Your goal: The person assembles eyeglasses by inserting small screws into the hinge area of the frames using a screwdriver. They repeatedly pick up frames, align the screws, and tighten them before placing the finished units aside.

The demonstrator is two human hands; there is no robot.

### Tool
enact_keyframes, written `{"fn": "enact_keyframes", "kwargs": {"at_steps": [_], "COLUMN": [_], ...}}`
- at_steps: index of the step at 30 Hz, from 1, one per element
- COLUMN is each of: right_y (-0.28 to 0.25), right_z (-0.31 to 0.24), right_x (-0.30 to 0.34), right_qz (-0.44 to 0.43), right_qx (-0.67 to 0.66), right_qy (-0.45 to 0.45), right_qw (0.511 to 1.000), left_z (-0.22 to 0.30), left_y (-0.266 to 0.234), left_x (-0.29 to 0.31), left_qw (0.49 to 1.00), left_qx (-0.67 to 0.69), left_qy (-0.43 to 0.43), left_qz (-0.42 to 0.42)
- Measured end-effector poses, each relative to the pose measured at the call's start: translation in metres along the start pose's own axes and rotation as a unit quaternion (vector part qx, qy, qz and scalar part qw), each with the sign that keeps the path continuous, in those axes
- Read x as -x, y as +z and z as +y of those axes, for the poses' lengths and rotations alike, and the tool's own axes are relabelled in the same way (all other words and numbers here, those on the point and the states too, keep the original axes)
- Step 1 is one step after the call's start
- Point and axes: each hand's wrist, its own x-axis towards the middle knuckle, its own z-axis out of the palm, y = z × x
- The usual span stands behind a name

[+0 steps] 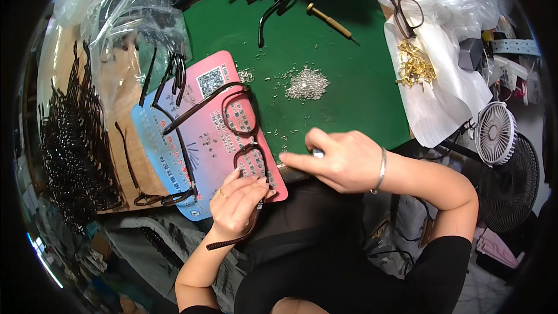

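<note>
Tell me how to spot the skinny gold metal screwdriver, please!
Look at the big green work surface in the middle. Near its top, above the heap of tiny silver metal pieces, lies a slim gold-coloured metal screwdriver, slanting down to the right. Unlike the small gold-coloured pieces on the white sheet to its right, it's one long stick with a thin dark tip.

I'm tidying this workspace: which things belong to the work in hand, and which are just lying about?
Likely in the work:
dark glasses frame, in the left hand
pink-and-blue mat beneath it
pile of small silver pieces
brass-coloured screwdriver, lying unheld

Seemingly just lying about:
white fan
black fan
clear plastic bag
gold-coloured pieces on white sheet
</note>
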Motion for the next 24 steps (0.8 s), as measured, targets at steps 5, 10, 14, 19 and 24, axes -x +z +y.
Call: {"fn": "enact_keyframes", "kwargs": {"at_steps": [5, 10, 14, 19, 24], "right_y": [0.018, 0.015, 0.018, 0.018, 0.020], "right_z": [-0.013, -0.016, -0.016, -0.016, -0.015], "right_x": [-0.003, -0.003, -0.005, -0.004, -0.004], "right_qz": [0.013, -0.014, 0.002, -0.009, -0.002], "right_qx": [-0.033, -0.024, -0.071, -0.046, -0.057], "right_qy": [-0.043, -0.030, -0.037, -0.035, -0.038], "right_qw": [0.998, 0.999, 0.997, 0.998, 0.998], "left_z": [-0.010, -0.004, -0.004, -0.003, -0.003], "left_y": [0.005, 0.004, 0.004, 0.004, 0.005], "left_x": [0.001, -0.003, -0.002, -0.002, 0.000], "left_qw": [1.000, 1.000, 1.000, 1.000, 1.000], "left_qx": [0.022, 0.010, 0.014, 0.017, 0.005], "left_qy": [0.018, -0.006, -0.010, -0.016, -0.015], "left_qz": [0.012, -0.001, 0.009, 0.010, 0.008]}}
